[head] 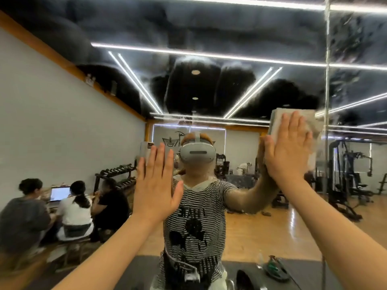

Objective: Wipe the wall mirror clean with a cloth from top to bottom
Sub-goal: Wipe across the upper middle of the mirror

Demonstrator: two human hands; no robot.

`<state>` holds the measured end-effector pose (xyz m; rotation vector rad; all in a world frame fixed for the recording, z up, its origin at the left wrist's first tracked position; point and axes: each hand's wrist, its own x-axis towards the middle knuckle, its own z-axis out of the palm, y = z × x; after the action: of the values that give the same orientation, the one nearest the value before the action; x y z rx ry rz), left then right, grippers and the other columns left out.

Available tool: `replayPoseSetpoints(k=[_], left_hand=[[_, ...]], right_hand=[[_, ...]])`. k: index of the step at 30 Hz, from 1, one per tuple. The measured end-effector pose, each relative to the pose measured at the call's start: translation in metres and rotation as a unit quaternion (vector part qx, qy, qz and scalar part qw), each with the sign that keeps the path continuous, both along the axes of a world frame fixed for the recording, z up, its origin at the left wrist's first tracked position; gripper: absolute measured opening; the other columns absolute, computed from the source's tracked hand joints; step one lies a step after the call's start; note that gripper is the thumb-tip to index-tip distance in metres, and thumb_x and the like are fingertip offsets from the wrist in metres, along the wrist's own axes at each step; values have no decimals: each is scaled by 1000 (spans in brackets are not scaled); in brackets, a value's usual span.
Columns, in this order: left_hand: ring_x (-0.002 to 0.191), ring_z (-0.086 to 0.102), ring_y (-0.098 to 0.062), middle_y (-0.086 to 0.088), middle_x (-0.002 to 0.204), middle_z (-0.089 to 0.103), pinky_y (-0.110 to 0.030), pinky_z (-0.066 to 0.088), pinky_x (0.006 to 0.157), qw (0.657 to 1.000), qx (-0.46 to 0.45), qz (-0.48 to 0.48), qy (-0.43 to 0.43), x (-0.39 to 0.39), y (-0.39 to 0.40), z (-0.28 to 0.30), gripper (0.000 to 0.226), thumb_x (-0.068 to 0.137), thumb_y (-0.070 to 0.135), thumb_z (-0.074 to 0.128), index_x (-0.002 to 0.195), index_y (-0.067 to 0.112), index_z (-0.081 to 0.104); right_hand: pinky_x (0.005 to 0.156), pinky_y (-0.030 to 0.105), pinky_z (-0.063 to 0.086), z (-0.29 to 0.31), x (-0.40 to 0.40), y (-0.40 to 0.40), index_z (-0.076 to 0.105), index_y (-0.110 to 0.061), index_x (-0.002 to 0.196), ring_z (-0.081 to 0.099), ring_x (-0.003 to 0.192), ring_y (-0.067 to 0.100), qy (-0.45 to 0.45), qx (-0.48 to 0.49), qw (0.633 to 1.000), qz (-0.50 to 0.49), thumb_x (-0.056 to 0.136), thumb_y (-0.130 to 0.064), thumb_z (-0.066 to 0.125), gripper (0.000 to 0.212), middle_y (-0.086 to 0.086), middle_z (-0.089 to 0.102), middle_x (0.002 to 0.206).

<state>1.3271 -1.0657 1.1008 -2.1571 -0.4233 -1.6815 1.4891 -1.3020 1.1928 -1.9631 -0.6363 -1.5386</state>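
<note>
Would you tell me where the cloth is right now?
In the head view, the cloth lies upper right, pressed flat against the mirror under the right hand, beside the vertical seam.
</note>
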Motion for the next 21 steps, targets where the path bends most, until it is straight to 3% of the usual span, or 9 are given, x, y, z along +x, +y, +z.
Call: replayPoseSetpoints(k=[4,7,10,16,18,21], left_hand=[[149,3,-29,-19,161,9,-46,2,119,1000,0,2,8,0,1,0,79,90,47,34,154,4,15],[149,-2,-26,-18,161,9,-43,-4,119,1000,-8,-12,14,-3,0,2,79,89,47,35,153,6,12],[148,7,-29,-19,160,14,-42,-5,119,999,-16,-30,29,-6,-1,3,78,89,47,35,153,6,15],[149,-3,-17,-9,161,10,-33,-6,119,988,-15,-147,49,-28,11,7,72,90,37,38,153,13,13],[149,2,-19,-8,161,12,-34,-4,119,987,2,-154,45,-46,31,12,70,89,34,38,152,12,17],[144,11,-23,-9,156,18,-34,-2,119,995,24,-90,32,-80,76,25,70,86,33,38,149,8,20]], right_hand=[[118,43,-8,-4,-24,31,1,-10,155,-10,148,23,14,10,1000,14,94,-54,1,75,11,-4,162],[118,44,-10,-5,-47,59,-4,-11,154,-19,143,17,16,-11,1000,19,96,-53,7,73,10,-8,162],[116,44,-14,-3,-70,93,-8,-12,154,-22,142,18,8,-37,999,35,97,-53,9,72,7,-15,160],[114,38,-22,-1,-80,110,-20,-20,147,-26,143,17,0,-82,994,75,96,-55,8,68,0,-28,153],[115,34,-20,-3,-75,100,-15,-20,149,-21,145,17,-28,-114,990,75,97,-52,11,67,0,-22,156],[117,30,-15,3,-66,91,-1,-15,152,-8,147,16,-77,-149,985,36,100,-47,20,65,4,-4,159]])
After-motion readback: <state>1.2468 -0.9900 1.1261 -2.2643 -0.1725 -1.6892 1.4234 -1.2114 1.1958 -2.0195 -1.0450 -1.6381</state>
